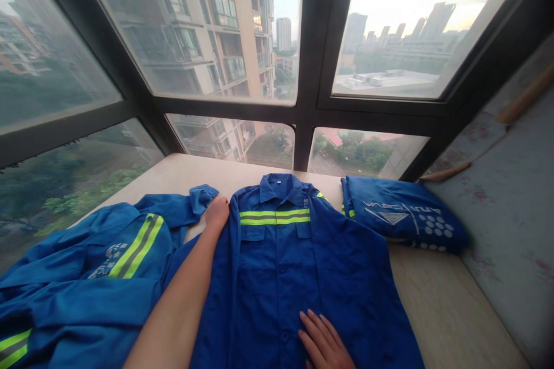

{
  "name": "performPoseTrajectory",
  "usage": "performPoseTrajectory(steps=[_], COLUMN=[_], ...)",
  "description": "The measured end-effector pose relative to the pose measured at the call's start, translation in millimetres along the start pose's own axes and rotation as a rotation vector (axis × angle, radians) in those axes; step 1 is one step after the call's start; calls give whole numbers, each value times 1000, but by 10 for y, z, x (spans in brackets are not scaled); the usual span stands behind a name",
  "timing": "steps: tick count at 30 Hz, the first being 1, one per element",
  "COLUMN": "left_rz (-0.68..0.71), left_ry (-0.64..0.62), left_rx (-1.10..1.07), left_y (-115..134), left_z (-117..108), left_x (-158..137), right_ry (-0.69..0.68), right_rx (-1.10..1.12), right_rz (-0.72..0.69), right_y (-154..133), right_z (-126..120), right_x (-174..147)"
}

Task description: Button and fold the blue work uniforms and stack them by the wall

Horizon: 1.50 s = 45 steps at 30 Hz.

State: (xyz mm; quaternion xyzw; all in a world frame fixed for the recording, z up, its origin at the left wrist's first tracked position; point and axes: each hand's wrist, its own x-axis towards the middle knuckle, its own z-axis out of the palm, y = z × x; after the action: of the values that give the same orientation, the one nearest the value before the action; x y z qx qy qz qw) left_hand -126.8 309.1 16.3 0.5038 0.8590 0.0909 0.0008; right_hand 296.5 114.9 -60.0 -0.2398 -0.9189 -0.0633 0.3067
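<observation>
A blue work jacket (277, 265) lies spread out front side up, its collar toward the window and a yellow-and-grey reflective band across the chest. My left hand (217, 211) is closed at the jacket's left shoulder edge, gripping the fabric there; its fingertips are partly hidden. Low on the jacket's front, to the right of the buttons, my right hand (324, 339) rests flat with the fingers stretched out. Both front flap pockets are visible.
A second blue jacket (86, 294) lies crumpled on the left, one cuff near my left hand. At the back right sits a folded blue garment (398, 210) with white print. The pale sill (437, 282) meets dark window frames (305, 69) and a patterned wall (511, 213).
</observation>
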Motion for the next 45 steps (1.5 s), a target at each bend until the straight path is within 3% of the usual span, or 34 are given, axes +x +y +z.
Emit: performPoseTrajectory(steps=[3,6,10,13,16,21,25,28,33,37,39,41,45], left_rz=[70,149,227,248,218,127,182,227,228,321,304,281,255], left_ry=[101,159,142,92,30,-9,-48,10,171,115,82,83,78], left_rx=[56,96,143,196,242,254,227,174,172,201,222,249,278], left_y=[80,88,-87,-225,-265,-222,-241,-349,-749,-1051,-1103,-1082,-969], left_z=[-40,-50,56,169,201,125,112,92,55,107,133,139,103], left_x=[-242,-669,-1331,-1603,-1585,-1292,-1119,-1063,-1236,-1552,-1674,-1740,-1762], right_ry=[-5,-35,-98,-129,-142,-142,-137,-129,-109,-118,-169,-223,-205], right_rx=[2,27,74,106,133,144,79,39,23,76,123,170,251], right_rz=[5,34,62,77,91,101,76,46,54,109,219,343,237], right_y=[1,-15,-42,-52,-55,-68,-64,-48,-52,-62,-37,11,111], right_z=[0,-22,-70,-102,-124,-149,-151,-141,-149,-179,-149,-41,393], right_x=[4,1,-12,-16,-6,12,26,56,28,41,281,762,2076])
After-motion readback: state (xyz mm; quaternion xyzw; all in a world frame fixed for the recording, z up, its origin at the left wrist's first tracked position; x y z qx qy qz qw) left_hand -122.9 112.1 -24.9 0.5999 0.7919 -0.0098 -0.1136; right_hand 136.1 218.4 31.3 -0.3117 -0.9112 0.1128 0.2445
